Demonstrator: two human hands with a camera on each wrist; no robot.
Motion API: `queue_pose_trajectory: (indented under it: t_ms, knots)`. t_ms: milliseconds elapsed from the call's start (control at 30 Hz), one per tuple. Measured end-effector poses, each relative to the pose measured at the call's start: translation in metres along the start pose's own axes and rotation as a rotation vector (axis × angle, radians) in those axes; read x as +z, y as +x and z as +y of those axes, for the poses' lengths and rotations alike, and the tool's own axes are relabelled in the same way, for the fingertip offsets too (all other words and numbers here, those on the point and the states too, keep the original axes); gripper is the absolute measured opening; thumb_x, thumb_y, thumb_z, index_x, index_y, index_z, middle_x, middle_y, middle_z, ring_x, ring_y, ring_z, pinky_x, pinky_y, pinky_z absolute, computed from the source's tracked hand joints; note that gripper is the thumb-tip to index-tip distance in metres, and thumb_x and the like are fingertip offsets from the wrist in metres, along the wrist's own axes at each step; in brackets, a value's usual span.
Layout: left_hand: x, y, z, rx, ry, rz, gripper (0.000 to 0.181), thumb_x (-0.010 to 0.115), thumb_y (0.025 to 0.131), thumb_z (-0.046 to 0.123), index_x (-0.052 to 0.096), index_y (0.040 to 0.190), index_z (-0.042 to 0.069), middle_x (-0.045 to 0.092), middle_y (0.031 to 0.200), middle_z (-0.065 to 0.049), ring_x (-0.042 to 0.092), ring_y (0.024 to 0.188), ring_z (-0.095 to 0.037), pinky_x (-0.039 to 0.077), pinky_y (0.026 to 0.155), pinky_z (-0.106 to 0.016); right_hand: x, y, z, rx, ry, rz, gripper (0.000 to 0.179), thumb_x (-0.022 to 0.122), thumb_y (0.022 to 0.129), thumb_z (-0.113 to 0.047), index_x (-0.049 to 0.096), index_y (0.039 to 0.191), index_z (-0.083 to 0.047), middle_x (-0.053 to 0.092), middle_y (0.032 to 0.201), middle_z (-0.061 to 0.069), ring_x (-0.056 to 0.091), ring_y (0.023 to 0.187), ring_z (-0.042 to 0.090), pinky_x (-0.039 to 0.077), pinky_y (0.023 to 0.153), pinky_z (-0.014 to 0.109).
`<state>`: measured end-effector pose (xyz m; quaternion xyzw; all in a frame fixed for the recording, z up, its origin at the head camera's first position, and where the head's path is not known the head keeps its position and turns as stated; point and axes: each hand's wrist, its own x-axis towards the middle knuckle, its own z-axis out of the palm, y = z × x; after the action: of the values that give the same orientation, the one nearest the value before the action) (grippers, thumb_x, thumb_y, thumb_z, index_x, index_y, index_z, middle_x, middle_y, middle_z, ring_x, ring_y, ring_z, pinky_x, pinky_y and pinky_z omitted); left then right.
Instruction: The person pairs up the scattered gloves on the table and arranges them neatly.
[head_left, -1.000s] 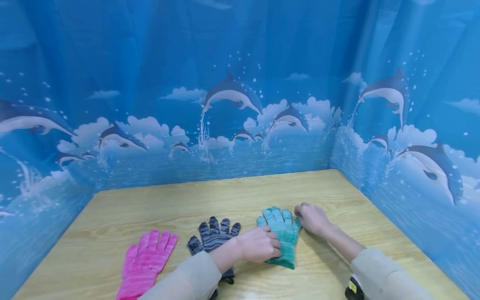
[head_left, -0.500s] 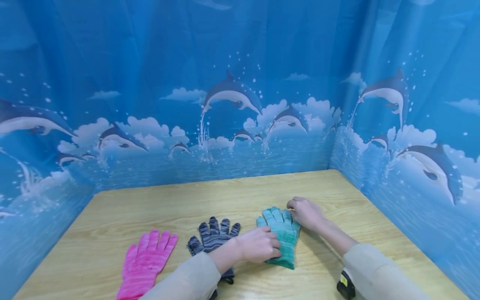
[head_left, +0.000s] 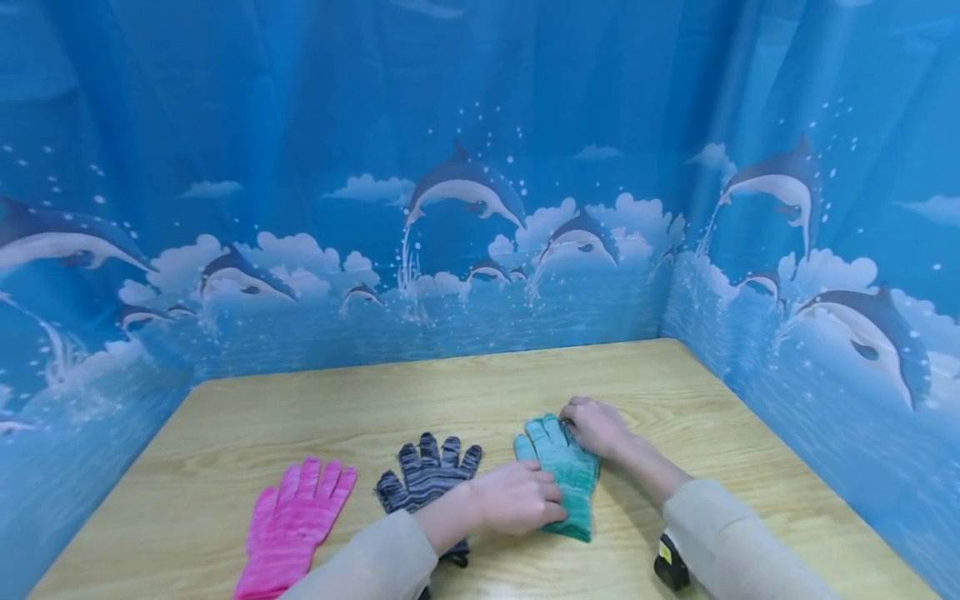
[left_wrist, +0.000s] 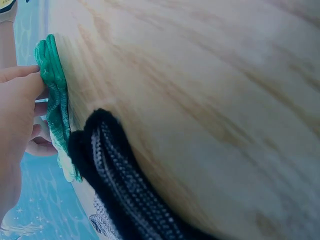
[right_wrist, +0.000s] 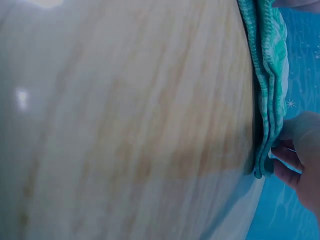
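A green knitted glove (head_left: 558,467) lies flat on the table, its fingers pointing away from me. My left hand (head_left: 517,497) rests on its cuff side, the fingertips touching the knit; the left wrist view shows the thumb and fingers of that hand (left_wrist: 20,100) against the green glove (left_wrist: 56,95). At the glove's fingertips, my right hand (head_left: 597,427) pinches a finger of it. From the side, the right wrist view shows the right hand's fingers (right_wrist: 287,172) at the end of the layered green glove (right_wrist: 267,75).
A black-and-grey striped glove (head_left: 431,475) lies left of the green one, partly under my left forearm. Further left is a pink glove (head_left: 296,517). The wooden table (head_left: 360,408) meets a blue dolphin-print curtain (head_left: 450,308) at its back and sides.
My right hand has moved left along the green glove's fingertips, from its outer right finger toward the middle ones. The left hand stays nearly in place; the other gloves have not moved.
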<state>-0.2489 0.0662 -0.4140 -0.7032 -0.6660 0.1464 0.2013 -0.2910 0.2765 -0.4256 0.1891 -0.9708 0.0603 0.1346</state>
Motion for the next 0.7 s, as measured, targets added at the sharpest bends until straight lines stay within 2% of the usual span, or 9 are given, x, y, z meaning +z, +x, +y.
queue_pose_trajectory:
  t_ms: [300, 567, 700]
  knots:
    - [0.003, 0.0, 0.001, -0.004, 0.035, 0.013, 0.021, 0.052, 0.093, 0.03, 0.067, 0.108, 0.032, 0.062, 0.103, 0.016, 0.053, 0.091, -0.001, 0.038, 0.074, -0.016, -0.008, 0.0, 0.007, -0.004, 0.066, 0.084, 0.01, 0.063, 0.081, 0.002, 0.069, 0.088, -0.003, 0.063, 0.084, 0.008, 0.062, 0.079, 0.025, 0.051, 0.066, 0.035]
    - [0.003, 0.002, 0.001, 0.007, 0.021, 0.0, 0.02, 0.052, 0.092, 0.029, 0.067, 0.105, 0.031, 0.062, 0.101, 0.016, 0.053, 0.09, -0.002, 0.038, 0.076, -0.016, -0.001, -0.001, 0.011, 0.035, 0.053, -0.001, 0.01, 0.063, 0.082, -0.001, 0.069, 0.09, -0.005, 0.064, 0.085, 0.007, 0.063, 0.08, 0.026, 0.051, 0.066, 0.037]
    - [0.001, 0.002, 0.001, 0.002, 0.034, -0.016, 0.02, 0.052, 0.092, 0.03, 0.067, 0.105, 0.032, 0.062, 0.1, 0.017, 0.053, 0.09, -0.001, 0.038, 0.076, -0.016, 0.001, 0.0, 0.012, 0.063, 0.064, -0.013, 0.012, 0.063, 0.08, -0.002, 0.069, 0.09, -0.005, 0.063, 0.084, 0.007, 0.062, 0.078, 0.024, 0.05, 0.066, 0.037]
